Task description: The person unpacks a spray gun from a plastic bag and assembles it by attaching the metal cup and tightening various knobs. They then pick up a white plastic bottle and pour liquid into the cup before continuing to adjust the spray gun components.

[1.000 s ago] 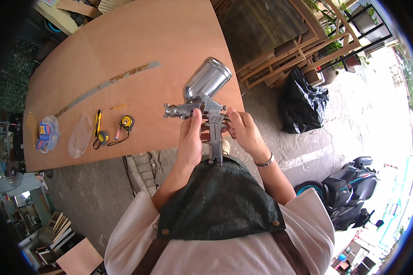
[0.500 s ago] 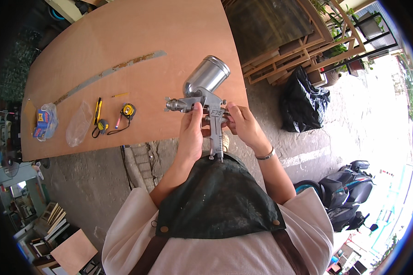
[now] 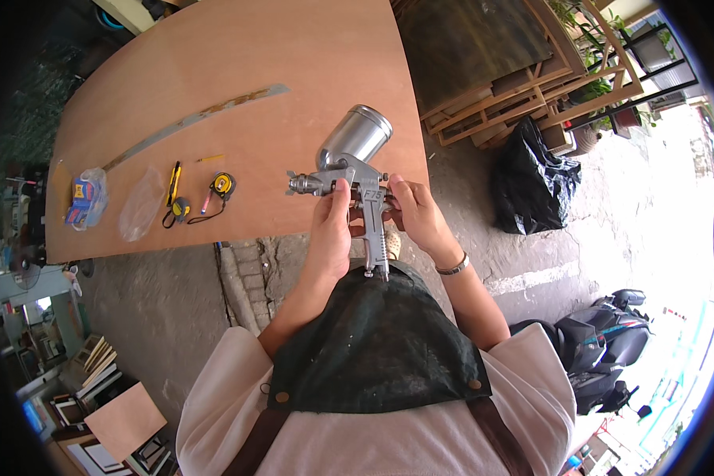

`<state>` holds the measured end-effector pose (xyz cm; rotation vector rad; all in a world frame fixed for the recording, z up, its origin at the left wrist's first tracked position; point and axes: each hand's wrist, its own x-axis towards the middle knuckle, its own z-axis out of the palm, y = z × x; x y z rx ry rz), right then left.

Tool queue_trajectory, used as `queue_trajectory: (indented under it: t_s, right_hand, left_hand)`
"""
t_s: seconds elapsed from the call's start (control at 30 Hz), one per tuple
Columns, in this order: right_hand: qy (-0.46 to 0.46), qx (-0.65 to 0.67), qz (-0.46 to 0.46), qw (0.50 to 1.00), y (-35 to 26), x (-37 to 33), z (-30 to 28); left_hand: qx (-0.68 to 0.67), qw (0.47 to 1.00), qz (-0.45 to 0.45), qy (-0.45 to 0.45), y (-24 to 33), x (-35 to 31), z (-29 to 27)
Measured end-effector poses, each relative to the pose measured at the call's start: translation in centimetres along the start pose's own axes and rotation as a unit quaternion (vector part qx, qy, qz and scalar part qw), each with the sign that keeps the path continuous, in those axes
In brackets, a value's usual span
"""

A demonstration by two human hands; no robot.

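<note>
A metal spray gun (image 3: 373, 210) with a silver cup (image 3: 358, 136) on top is held in front of my dark apron, its nozzle pointing left and its handle hanging down. My left hand (image 3: 331, 232) grips it from the left, thumb up against the body behind the nozzle and the other fingers hidden behind it. On the other side, my right hand (image 3: 422, 216) pinches at the knobs on the gun's rear, with thumb and fingers closed there. The cup leans up to the right.
Ahead stands a large plywood-topped table (image 3: 333, 63). On it lie a rusty metal ruler (image 3: 194, 119), a tape measure (image 3: 223, 186), a yellow cutter (image 3: 174, 182), a pencil (image 3: 210, 158) and plastic bags (image 3: 141, 208). To the right are wooden frames (image 3: 523, 103), a black bag (image 3: 535, 178) and a motorcycle (image 3: 599, 341).
The view has shifted slightly, and the cup sits a little lower in it. Both hands keep the same hold on the spray gun.
</note>
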<state>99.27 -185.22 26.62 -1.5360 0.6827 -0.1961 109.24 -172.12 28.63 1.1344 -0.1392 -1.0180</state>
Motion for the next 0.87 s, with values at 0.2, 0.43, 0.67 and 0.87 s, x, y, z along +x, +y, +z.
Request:
queue_trajectory:
  t_s: [0.2,0.43,0.67,0.87]
  right_hand:
    - [-0.081,0.027,-0.119,0.989,2.0,0.6,-2.4]
    - [-0.09,-0.009,-0.213,0.973,2.6,0.4,-4.3]
    - [-0.155,0.042,-0.126,0.979,3.6,0.6,-7.4]
    - [-0.22,0.176,-0.075,0.957,5.6,-0.6,-8.9]
  left_hand:
    - [0.001,0.997,0.048,0.068,-1.5,-0.3,1.5]
    - [0.027,0.991,0.099,0.09,-2.6,-1.0,4.4]
    - [0.036,0.985,0.092,0.138,-5.1,-0.8,7.1]
    - [0.169,0.952,0.094,0.236,-7.8,-1.0,8.3]
